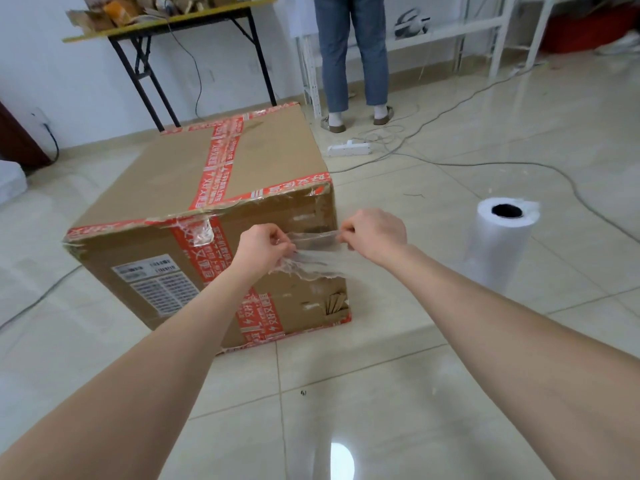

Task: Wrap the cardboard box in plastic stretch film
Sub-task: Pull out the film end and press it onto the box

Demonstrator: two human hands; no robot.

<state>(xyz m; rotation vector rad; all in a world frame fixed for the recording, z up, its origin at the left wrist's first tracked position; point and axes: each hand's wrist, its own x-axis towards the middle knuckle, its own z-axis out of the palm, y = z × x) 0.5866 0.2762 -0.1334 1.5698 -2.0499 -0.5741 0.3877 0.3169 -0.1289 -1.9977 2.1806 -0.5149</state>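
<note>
A large cardboard box (194, 188) sealed with red printed tape sits on the tiled floor ahead of me. In front of its near right side, my left hand (261, 249) and my right hand (375, 233) each pinch an end of a clear piece of stretch film (317, 252), pulled taut between them. The film's lower edge is crumpled and ragged. A white roll of stretch film (497, 244) stands upright on the floor to the right of the box, apart from both hands.
A person (353, 57) in jeans stands behind the box near a white rack (485, 29). A power strip (349, 147) and cables (485, 164) trail across the floor on the right. A folding table (173, 26) with cardboard scraps stands at back left.
</note>
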